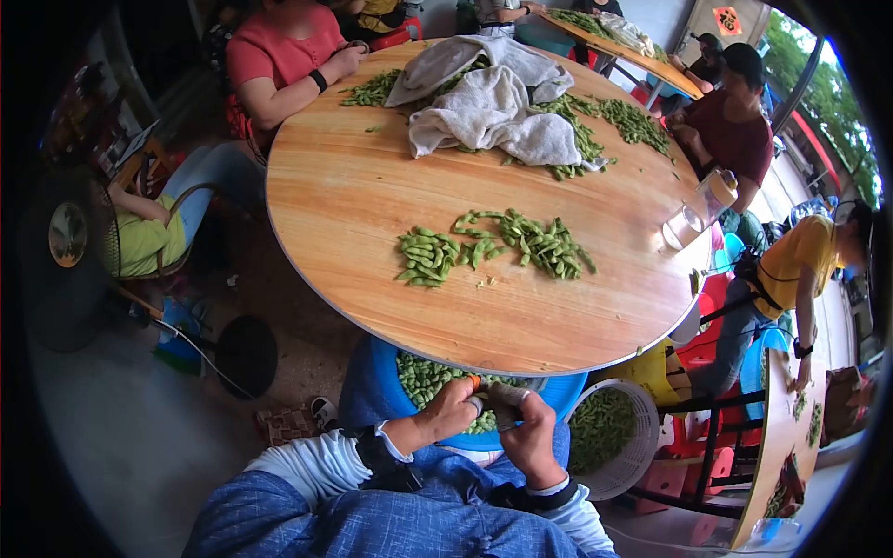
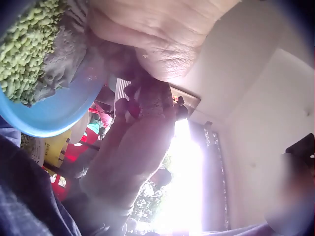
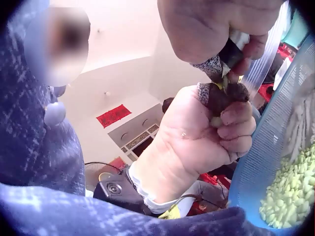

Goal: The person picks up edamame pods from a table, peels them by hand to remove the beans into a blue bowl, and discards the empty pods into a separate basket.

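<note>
Both hands meet above a blue basin (image 1: pixel 379 372) of shelled green beans (image 3: pixel 290 194). The left hand (image 1: pixel 448 409) has its fingers curled, and its dark-covered thumb and finger pinch a small green pod (image 3: pixel 225 82). From the other side, the right hand (image 1: pixel 530 439), also curled and with covered fingertips, grips at the same pod; its exact hold is partly hidden. In the left wrist view the left hand (image 2: pixel 162 34) hides the fingertips. Unshelled pods (image 1: pixel 428 256) lie in two loose piles near the table's front.
The round wooden table (image 1: pixel 353 214) bears more pods under a pale cloth (image 1: pixel 493 112) and a clear jar (image 1: pixel 686 226). A white basket (image 1: pixel 642 437) of pods stands right of the basin. A fan (image 1: pixel 70 232) is at left. Several people sit or bend around.
</note>
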The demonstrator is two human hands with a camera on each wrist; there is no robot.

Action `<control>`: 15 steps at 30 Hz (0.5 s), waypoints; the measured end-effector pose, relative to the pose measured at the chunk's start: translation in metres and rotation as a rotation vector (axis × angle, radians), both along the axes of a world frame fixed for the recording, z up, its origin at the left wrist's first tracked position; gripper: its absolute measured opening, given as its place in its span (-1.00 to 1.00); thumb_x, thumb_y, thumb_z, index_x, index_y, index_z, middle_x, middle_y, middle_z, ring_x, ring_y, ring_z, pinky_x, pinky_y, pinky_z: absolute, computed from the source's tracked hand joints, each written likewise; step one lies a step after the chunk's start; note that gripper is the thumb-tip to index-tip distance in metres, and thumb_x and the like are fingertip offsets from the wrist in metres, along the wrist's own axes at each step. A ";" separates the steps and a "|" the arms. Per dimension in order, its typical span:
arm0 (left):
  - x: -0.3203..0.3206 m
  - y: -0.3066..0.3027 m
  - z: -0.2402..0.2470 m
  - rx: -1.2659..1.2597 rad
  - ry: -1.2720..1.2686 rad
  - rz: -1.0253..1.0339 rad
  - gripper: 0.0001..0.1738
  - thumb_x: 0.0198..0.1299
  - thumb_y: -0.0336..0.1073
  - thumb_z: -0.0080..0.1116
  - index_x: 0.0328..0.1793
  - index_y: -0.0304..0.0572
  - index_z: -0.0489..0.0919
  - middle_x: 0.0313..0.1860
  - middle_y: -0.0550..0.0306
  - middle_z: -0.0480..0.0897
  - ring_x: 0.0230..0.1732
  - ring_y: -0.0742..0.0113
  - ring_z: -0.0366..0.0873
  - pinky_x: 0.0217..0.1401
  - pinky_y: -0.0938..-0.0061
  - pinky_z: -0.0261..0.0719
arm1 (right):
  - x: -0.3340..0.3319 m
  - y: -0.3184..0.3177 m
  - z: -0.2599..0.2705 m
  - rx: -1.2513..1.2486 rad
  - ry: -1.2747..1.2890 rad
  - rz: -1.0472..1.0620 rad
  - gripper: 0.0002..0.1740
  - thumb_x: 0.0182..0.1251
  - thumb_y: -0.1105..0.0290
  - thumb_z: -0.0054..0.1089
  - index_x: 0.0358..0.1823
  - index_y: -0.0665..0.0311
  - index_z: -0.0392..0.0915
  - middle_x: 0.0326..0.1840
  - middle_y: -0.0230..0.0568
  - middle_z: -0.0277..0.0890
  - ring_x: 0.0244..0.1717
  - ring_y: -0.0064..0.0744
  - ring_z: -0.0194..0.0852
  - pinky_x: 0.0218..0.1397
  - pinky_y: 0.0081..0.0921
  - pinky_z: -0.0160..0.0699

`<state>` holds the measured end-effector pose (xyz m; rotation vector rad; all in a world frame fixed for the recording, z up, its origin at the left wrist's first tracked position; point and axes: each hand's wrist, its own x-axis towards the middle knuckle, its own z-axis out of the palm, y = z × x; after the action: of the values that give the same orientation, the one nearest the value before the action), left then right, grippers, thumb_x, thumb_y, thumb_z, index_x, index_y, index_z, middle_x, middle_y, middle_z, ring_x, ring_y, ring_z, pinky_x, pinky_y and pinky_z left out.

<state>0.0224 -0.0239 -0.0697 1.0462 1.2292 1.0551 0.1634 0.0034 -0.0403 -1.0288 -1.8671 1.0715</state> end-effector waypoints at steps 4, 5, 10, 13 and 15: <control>-0.004 0.000 0.020 -0.028 0.617 -0.259 -0.56 -0.12 -0.51 -0.06 -0.01 -0.16 0.44 -0.39 -0.03 0.54 -0.33 0.19 0.51 -0.31 0.53 0.42 | 0.032 0.005 -0.009 -0.150 0.148 -0.147 -0.77 0.01 0.69 0.07 -0.24 0.39 0.47 -0.35 -0.24 0.51 -0.29 -0.53 0.45 -0.19 -0.61 0.44; -0.006 -0.002 0.017 0.182 0.736 -0.246 -0.57 -0.11 -0.48 -0.03 0.00 -0.16 0.44 -0.36 -0.02 0.54 -0.32 0.18 0.51 -0.31 0.51 0.43 | 0.047 0.010 -0.016 -0.094 0.151 -0.199 -0.75 0.01 0.69 0.07 -0.22 0.38 0.47 -0.35 -0.27 0.51 -0.30 -0.54 0.44 -0.20 -0.62 0.44; -0.027 -0.005 0.023 0.656 0.818 -0.248 -0.72 -0.04 -0.37 0.07 -0.13 -0.17 0.50 -0.31 0.00 0.54 -0.31 0.14 0.53 -0.33 0.40 0.48 | 0.138 0.030 -0.025 -0.109 -0.187 -0.608 -0.71 0.07 0.61 -0.02 -0.11 0.43 0.41 -0.39 -0.21 0.51 -0.41 -0.58 0.40 -0.32 -0.64 0.38; -0.060 0.019 0.063 0.678 0.842 0.012 -0.77 -0.07 -0.47 0.08 -0.21 -0.22 0.53 -0.44 -0.01 0.53 -0.41 0.09 0.53 -0.38 0.39 0.49 | 0.210 0.032 -0.079 -0.083 -0.491 -0.625 -0.72 0.05 0.53 0.03 -0.15 0.44 0.42 -0.44 -0.17 0.51 -0.50 -0.57 0.39 -0.39 -0.62 0.37; -0.094 0.047 0.076 0.510 0.759 0.185 -0.68 -0.13 -0.51 0.00 -0.15 -0.22 0.49 -0.43 -0.11 0.52 -0.36 -0.02 0.49 -0.34 0.29 0.46 | 0.237 0.028 -0.105 -0.205 -0.502 -0.680 -0.74 0.04 0.52 0.05 -0.19 0.44 0.44 -0.45 -0.17 0.51 -0.51 -0.55 0.39 -0.41 -0.60 0.38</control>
<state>-0.0715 0.0229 0.0061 1.8658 1.7229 1.1891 0.4009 0.0316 -0.1456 -2.0121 -1.5631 0.6293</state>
